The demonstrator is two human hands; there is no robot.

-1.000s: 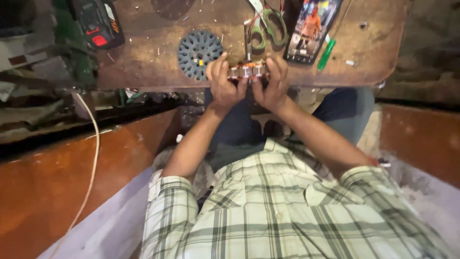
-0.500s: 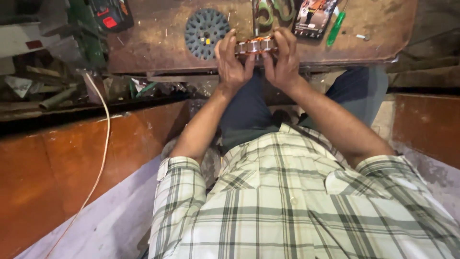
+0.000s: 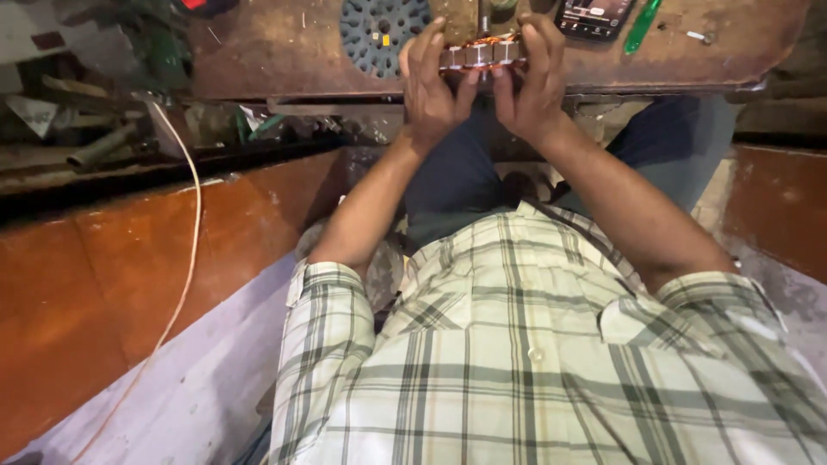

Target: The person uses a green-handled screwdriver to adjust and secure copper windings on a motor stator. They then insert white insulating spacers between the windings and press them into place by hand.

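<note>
1. Workbench [image 3: 258, 52]: a worn, rust-brown top running across the upper edge of my view, its near edge just beyond my knees.
2. Grey perforated disc [image 3: 379, 30]: round, lying flat on the bench just left of my left hand.
3. My left hand [image 3: 431, 82]: clenched on the left end of the wound stator piece, fingers curled over its top.
4. My right hand [image 3: 530, 82]: grasping the right end of the same piece, fingers over the top, thumb beneath.
5. Wound stator piece [image 3: 482, 53]: copper windings with pale metal segments, held between both hands at the bench's near edge. Its long axis runs left to right, spanning from one hand to the other; neither hand is nearer, each holds an end.
6. Phone [image 3: 594, 15]: dark, flat, on the bench just beyond my right fingers, its screen lit with a coloured picture.
7. Green pen-shaped item [image 3: 642, 26]: slim, lying slantwise right of the phone. No package or sign is legible.
</note>
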